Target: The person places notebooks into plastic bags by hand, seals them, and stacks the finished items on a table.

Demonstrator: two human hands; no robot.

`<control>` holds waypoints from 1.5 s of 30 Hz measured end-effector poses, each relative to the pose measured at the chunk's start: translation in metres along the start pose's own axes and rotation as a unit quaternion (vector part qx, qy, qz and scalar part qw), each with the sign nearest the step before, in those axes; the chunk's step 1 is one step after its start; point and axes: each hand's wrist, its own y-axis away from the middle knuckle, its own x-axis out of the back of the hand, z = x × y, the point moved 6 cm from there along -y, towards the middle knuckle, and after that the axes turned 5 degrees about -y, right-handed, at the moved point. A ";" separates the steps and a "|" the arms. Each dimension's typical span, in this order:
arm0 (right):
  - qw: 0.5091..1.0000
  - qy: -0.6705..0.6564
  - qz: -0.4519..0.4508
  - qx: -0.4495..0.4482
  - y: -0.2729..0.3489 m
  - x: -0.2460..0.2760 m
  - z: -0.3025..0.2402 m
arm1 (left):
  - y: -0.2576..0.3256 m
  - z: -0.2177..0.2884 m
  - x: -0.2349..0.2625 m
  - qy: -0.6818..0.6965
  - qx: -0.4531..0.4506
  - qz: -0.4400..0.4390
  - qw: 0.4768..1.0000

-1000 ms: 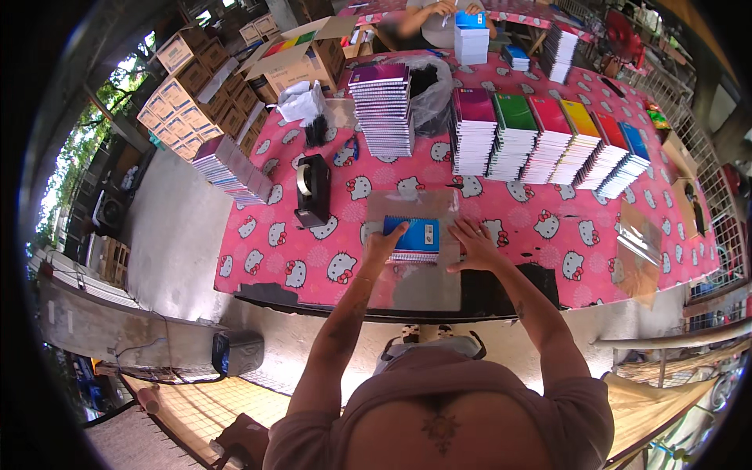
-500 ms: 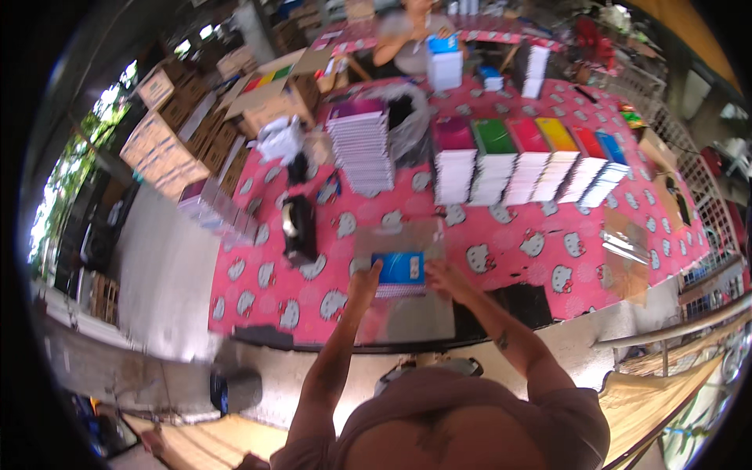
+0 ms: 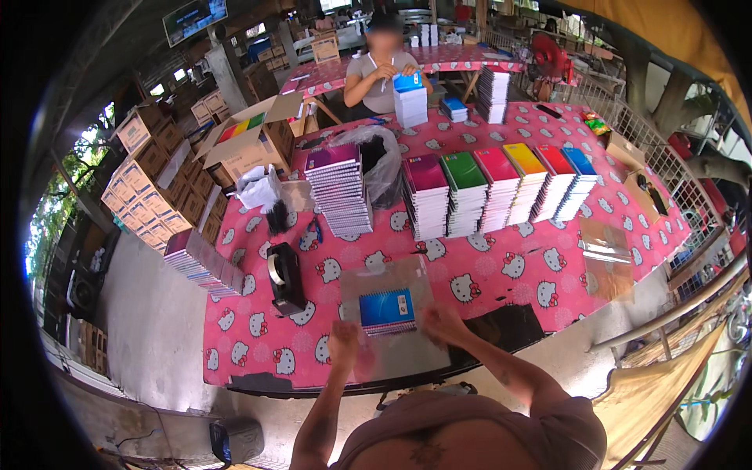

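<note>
This is an open-air packing workshop for school notebooks. A long surface (image 3: 501, 274) with a pink cartoon-cat cloth holds tall stacks of notebooks (image 3: 501, 188) in many colours. Cardboard boxes (image 3: 149, 184) are piled at the left. A tape dispenser (image 3: 283, 276) stands near clear bags (image 3: 607, 254). Another person (image 3: 381, 70) sits across, handling notebooks too.
</note>
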 end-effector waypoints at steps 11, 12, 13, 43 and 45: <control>0.886 0.361 -0.150 0.250 0.052 -0.047 -0.018 | 0.061 0.049 0.022 -0.167 -0.409 -0.261 0.858; 0.881 0.391 -0.154 0.218 0.048 -0.048 -0.013 | 0.064 0.044 0.023 -0.199 -0.447 -0.244 0.837; 0.876 0.417 -0.159 0.183 0.044 -0.051 -0.004 | 0.060 0.041 0.022 -0.182 -0.426 -0.221 0.858; 0.811 0.486 0.101 0.310 0.031 -0.117 -0.085 | -0.097 0.117 -0.018 -0.135 -0.333 -0.133 0.924; 0.815 0.484 0.106 0.302 0.031 -0.117 -0.085 | -0.112 0.138 -0.049 -0.179 -0.350 -0.146 0.908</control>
